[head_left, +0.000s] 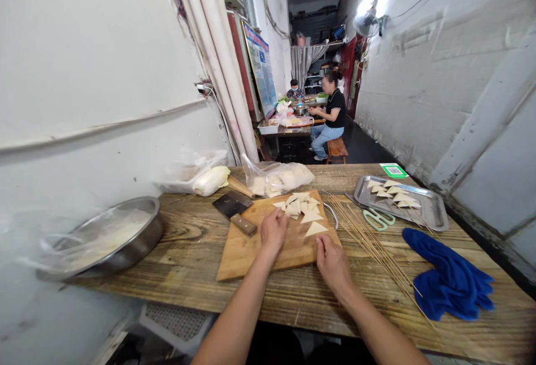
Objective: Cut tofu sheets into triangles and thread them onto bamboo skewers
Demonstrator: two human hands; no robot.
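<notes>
On the wooden cutting board (247,253) lies a pile of pale, thin triangular slices (295,207). My left hand (274,232) is closed in a pinch at the pile's near left edge; what its fingertips hold, if anything, is hidden. Over the board's right edge, my right hand (334,262) has thumb and fingers pressed together, just below a single triangular slice (316,229). I cannot tell whether it grips anything. A cleaver (233,205) rests at the board's left, its wooden handle over the board.
Bamboo skewers (368,242), green-handled scissors (379,219), a blue cloth (450,275) and a metal tray (438,214) with skewered triangles lie right. A metal basin (157,220) stands left. Behind the board are a plastic bag (288,178) and a pale vegetable (211,181). Two people sit farther back.
</notes>
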